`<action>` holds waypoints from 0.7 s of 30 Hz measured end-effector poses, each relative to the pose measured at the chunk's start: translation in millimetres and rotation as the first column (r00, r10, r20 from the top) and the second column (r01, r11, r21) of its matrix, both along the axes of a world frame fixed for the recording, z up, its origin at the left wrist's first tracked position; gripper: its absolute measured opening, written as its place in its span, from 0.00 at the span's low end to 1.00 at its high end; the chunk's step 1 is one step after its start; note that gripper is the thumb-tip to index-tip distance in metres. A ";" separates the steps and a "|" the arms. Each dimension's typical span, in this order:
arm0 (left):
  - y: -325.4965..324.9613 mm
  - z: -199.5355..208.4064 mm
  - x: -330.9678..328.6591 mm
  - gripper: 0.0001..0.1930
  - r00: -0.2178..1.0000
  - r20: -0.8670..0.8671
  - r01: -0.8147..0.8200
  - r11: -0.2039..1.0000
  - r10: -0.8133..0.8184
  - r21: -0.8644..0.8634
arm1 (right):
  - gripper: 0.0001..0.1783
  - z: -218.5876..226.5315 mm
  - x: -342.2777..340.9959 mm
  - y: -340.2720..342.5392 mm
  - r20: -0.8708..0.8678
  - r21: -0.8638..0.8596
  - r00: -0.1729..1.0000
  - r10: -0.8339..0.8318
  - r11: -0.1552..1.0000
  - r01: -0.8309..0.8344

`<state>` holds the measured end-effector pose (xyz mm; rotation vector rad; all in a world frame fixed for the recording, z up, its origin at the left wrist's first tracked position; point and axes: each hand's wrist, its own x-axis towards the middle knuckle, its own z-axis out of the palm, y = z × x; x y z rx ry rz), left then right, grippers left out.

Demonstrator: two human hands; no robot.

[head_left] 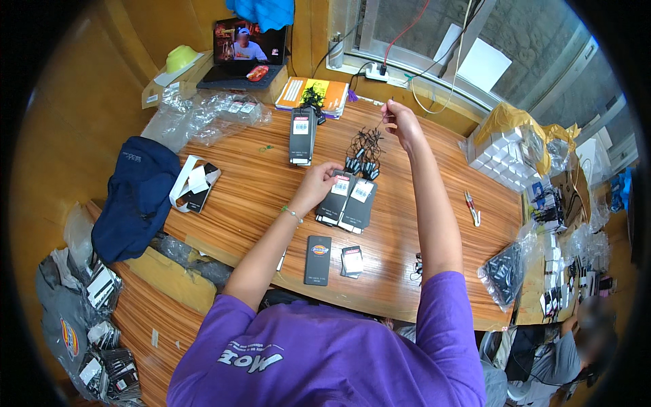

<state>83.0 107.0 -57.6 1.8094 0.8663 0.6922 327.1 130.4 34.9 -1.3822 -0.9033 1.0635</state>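
Two fanned stacks of dark grey hang tags (354,211) with white barcode stickers lie on the wooden table in front of me. My left hand (317,188) has its fingers closed at the upper left edge of these tags. From their top ends runs a tangle of black strings (365,142) with small black tabs. Raised to the right of it, my right hand (403,126) pinches a thin black string. Nearer me lie a single dark tag (317,260) and a small pile of white-faced labels (352,260). Another bundle of strung tags (301,139) lies farther back.
Dark-handled red pliers (472,207) lie at the right, near a bag of white boxes (503,159). A laptop (243,54) and notebooks (324,96) stand at the back. A navy cloth bag (133,197) sits left, beside a roll of white tape (184,184). Another person (563,353) sits lower right.
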 end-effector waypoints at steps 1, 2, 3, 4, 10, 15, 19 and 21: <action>0.7 0.7 -1.7 0.17 0.998 -0.061 0.001 0.996 0.004 0.095 | 0.15 -2.9 -0.5 4.9 0.016 -0.023 1.000 0.002 1.000 -0.001; -2.1 5.4 -0.9 0.17 0.993 -0.120 0.018 0.983 0.004 0.184 | 0.15 -9.5 3.5 8.3 0.062 -0.056 0.998 0.008 0.998 -0.005; -6.7 10.8 -1.8 0.18 0.995 -0.097 -0.002 0.980 0.022 0.197 | 0.15 -15.6 5.5 13.0 0.105 -0.088 0.994 0.020 0.996 -0.011; -13.3 16.4 -3.3 0.18 0.997 -0.073 -0.023 0.978 0.039 0.209 | 0.15 -21.4 7.7 17.5 0.147 -0.119 0.989 0.033 0.993 -0.016; -47.3 45.2 -31.1 0.19 0.993 -0.054 -0.075 0.931 0.101 0.356 | 0.19 -61.5 16.5 43.7 0.109 -0.229 0.989 0.098 0.971 -0.071; -77.4 57.1 -66.4 0.17 0.985 -0.168 0.011 0.948 0.044 0.317 | 0.14 -71.5 5.3 36.8 0.242 -0.195 0.970 0.022 0.980 0.026; -97.9 60.3 -76.1 0.24 0.900 -0.437 0.213 0.862 0.011 0.460 | 0.10 -99.9 15.8 10.1 0.473 0.423 0.790 -0.391 0.887 0.186; -105.6 53.6 -86.5 0.31 0.833 -0.554 0.294 0.846 0.002 0.445 | 0.08 -87.4 -2.9 -22.2 0.489 0.456 0.798 -0.353 0.883 0.111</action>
